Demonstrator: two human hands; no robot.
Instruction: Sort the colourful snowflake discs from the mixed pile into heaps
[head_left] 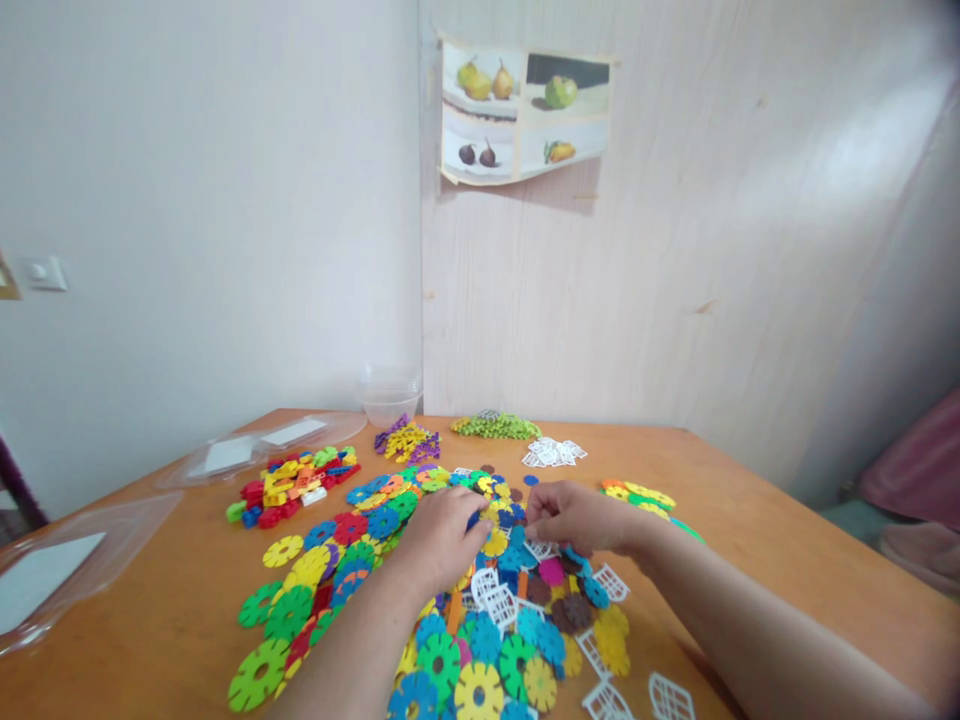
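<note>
A large mixed pile of notched plastic discs [478, 688] in blue, green, yellow, red and brown spreads in front of me. My left hand [442, 540] is over the middle of the pile, fingers curled, with a dark blue piece [474, 519] showing between thumb and fingers. On the right side of the pile, my right hand [574, 515] is closed, its fingertips pressed together; what they hold, if anything, I cannot make out. White lattice pieces [501, 606] lie among the discs between and below my hands.
Sorted heaps surround the pile: building blocks [289, 487] at left, purple and yellow pieces [409, 440], green pieces [499, 426], white lattice pieces [555, 453] and discs [637, 494] at right. A clear bowl [390, 395] stands behind. Clear lids [127, 530] lie along the left edge.
</note>
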